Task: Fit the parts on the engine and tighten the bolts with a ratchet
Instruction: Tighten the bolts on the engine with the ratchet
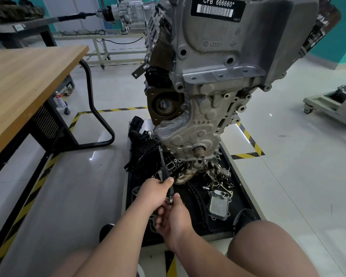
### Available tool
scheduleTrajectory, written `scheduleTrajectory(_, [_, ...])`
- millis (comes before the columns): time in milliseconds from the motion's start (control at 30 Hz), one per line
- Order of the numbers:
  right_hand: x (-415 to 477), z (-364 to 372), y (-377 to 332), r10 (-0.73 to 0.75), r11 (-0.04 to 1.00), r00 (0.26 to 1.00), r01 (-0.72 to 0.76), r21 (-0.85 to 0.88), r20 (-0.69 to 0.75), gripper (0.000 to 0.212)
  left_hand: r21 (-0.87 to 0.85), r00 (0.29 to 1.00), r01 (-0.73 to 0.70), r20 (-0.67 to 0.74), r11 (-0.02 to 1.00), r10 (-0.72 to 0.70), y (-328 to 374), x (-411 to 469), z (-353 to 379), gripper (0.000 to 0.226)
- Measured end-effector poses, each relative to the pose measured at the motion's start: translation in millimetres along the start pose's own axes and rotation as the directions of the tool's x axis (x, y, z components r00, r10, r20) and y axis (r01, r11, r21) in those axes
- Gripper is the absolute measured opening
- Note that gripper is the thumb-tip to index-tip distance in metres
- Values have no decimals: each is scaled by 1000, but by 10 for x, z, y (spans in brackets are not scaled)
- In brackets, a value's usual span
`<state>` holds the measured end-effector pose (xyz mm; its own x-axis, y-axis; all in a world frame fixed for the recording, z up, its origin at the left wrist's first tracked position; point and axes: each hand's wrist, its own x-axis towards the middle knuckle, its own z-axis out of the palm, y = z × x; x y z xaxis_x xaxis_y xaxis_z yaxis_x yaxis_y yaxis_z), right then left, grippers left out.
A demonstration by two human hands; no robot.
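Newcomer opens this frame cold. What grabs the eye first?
The big grey engine stands on end mid-frame, with a black barcode label reading CFB 666660 at its top. Below it, the left hand grips the black handle of a long-shafted tool whose tip meets the engine's lower left edge, and the right hand holds its rear end. Loose metal parts, among them a finned cooler, lie on the black tray underneath.

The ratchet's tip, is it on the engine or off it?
On: held by the left hand and right hand, the ratchet reaches up to the engine, tip meeting its lower edge. Bolt not discernible.
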<state>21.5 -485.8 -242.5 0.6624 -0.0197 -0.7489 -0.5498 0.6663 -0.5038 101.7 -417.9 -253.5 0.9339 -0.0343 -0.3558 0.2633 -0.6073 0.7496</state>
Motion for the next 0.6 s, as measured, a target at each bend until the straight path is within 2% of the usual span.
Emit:
scheduleTrajectory(200, [-15, -44, 29, -236, 963, 970, 225, -147, -62, 33, -3, 999, -22, -29, 1000, 22, 33, -18, 3, 55])
scheduleTrajectory(433, [-40, -43, 27, -378, 886, 921, 329, -328, -99, 26, -36, 999, -13, -47, 999, 11, 15, 3, 1, 53])
scheduleTrajectory(600, [-19, -39, 48, -413, 872, 905, 362, -331, -100, 24, -41, 999, -19, -51, 999, 17, 5, 4, 5, 51])
